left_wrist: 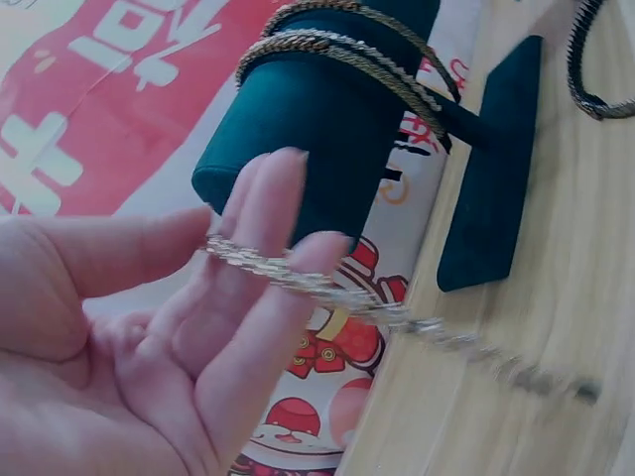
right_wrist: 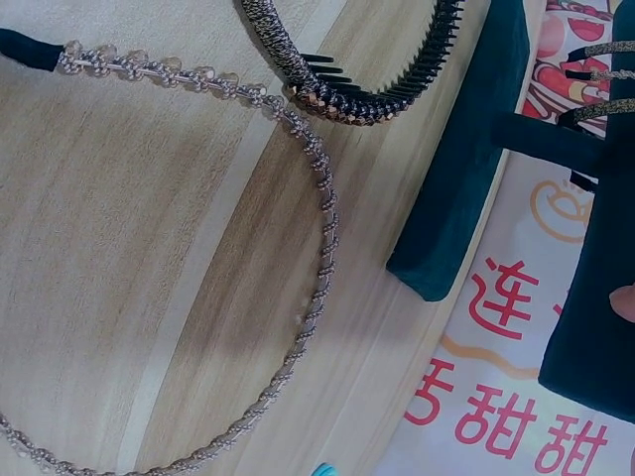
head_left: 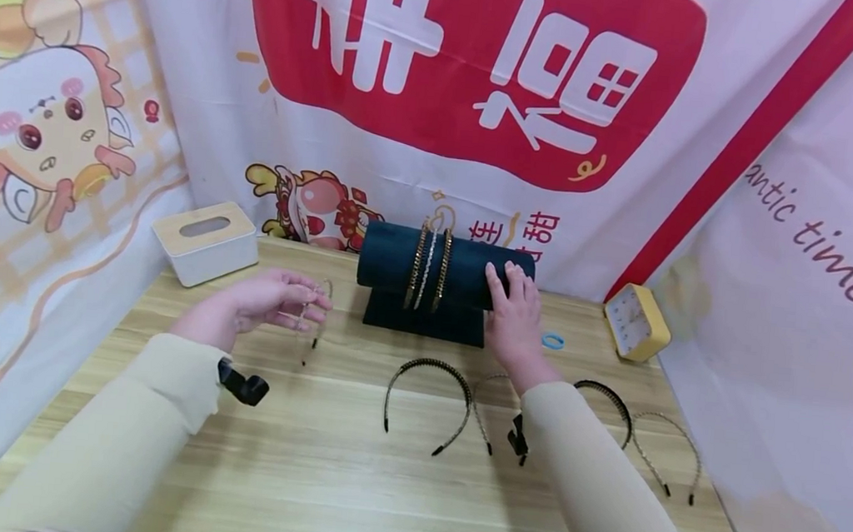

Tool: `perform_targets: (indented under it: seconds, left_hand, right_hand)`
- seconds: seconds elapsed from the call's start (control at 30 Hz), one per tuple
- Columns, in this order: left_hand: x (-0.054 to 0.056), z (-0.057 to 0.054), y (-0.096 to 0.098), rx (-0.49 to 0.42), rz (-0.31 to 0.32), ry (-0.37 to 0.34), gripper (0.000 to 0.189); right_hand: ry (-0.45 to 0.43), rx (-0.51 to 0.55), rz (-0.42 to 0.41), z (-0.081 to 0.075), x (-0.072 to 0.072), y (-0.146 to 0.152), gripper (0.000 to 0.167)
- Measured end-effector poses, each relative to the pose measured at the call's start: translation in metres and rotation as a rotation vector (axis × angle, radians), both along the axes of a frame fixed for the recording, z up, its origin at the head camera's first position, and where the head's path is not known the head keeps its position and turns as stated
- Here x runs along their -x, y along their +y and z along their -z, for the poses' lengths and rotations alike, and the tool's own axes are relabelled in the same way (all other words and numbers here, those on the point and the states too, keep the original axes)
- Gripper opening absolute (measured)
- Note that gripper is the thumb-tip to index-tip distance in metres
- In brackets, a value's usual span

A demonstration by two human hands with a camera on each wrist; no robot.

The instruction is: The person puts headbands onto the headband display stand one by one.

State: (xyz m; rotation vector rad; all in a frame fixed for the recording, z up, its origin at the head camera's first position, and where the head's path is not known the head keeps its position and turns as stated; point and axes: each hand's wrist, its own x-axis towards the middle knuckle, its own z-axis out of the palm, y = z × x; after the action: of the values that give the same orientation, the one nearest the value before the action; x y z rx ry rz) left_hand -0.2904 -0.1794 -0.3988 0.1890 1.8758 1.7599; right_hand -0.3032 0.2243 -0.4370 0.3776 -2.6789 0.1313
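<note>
My left hand [head_left: 281, 300] pinches a thin beaded headband [left_wrist: 337, 293] between thumb and fingers, left of the display stand; its free end hangs toward the table. The dark teal velvet stand [head_left: 390, 255] has a horizontal roll on a flat base. Around the middle of the roll sit three headbands: a gold one [head_left: 416, 265], a silver one [head_left: 427, 270] and another gold one [head_left: 443, 271]. My right hand [head_left: 515, 327] rests on the right end of the roll, fingers laid over its surface. Only a fingertip [right_wrist: 623, 302] of it shows in the right wrist view.
On the table lie a dark toothed headband [head_left: 430, 362], a beaded headband [right_wrist: 327, 228], a black headband [head_left: 610, 391] and a thin one [head_left: 666, 417]. A blue ring [head_left: 552, 341] lies near a yellow clock [head_left: 647, 325]. A tissue box [head_left: 216, 258] stands at the back left.
</note>
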Motion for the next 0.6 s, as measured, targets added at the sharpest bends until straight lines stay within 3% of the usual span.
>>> perform_targets:
  seconds: [0.23,0.6]
  left_hand:
    - [0.015,-0.003,0.001,-0.144,-0.165,0.018,0.052]
    - [0.038,-0.022,0.029,-0.2,-0.267,0.084,0.056]
  right_hand:
    - [0.015,-0.008,-0.011,0.001,0.001,0.002,0.082]
    - [0.048,-0.015,-0.028,0.002,0.003,0.004,0.083]
